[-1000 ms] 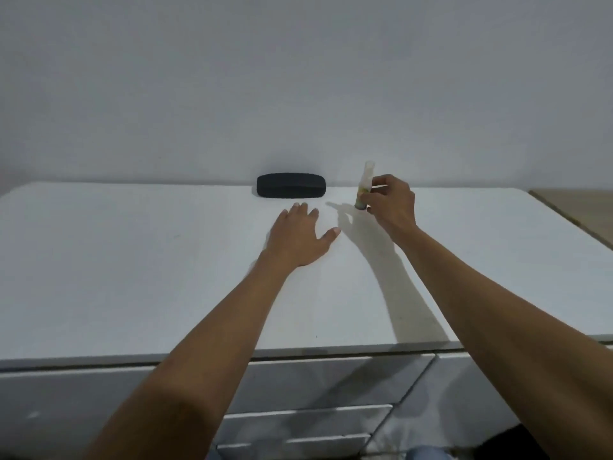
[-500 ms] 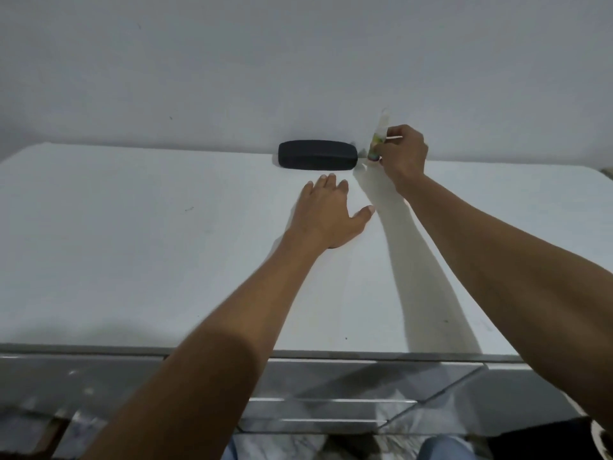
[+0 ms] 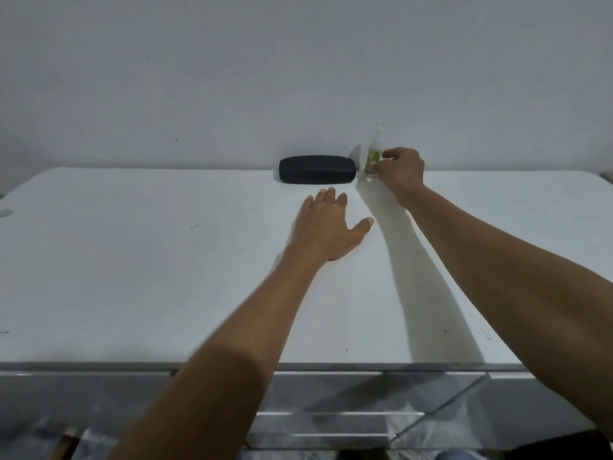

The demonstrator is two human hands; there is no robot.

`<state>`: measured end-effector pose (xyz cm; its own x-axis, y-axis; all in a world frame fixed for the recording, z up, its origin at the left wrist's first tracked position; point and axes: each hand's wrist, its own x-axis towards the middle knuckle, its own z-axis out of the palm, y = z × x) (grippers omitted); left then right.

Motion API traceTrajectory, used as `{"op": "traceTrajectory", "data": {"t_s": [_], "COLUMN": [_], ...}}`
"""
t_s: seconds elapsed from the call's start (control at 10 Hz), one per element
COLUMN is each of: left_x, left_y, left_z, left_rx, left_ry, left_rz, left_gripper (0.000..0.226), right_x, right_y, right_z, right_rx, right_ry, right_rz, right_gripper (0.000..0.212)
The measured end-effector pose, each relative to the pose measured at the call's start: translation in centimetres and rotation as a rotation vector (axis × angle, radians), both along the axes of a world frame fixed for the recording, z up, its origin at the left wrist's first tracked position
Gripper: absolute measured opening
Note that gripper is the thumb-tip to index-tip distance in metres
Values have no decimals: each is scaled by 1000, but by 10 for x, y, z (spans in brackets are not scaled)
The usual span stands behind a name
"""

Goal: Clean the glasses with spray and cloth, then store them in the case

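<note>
Case (image 3: 317, 170) — black, plain. Spray (image 3: 373, 157) — clear, green-yellow label. My counter (image 3: 132, 260) white, a few dark specks; wall (image 3: 232, 78) pale grey.

Spray bottle (image 3: 372, 157) label too small to read, its lower right side behind the right hand (image 3: 401, 171) fingers (image 3: 388, 154).

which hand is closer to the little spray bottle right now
Right. The right hand is against the spray bottle, fingertips at its lower body by the wall. The left hand lies flat on the white countertop, nearer the person, in front of the black glasses case.
</note>
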<state>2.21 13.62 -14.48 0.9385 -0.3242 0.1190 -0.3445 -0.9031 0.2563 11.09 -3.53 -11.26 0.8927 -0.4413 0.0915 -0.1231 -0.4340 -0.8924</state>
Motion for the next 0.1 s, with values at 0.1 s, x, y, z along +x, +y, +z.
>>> {"op": "traceTrajectory", "data": {"t_s": [0.1], "left_x": [0], "left_y": [0], "left_z": [3], "left_rx": [6], "left_ry": [11], "left_rz": [19], "left_gripper": [84], "right_x": [-5], "right_y": [-5], "right_z": [0], "right_rx": [19], "right_ry": [17], "right_rz": [-23], "right_gripper": [53]}}
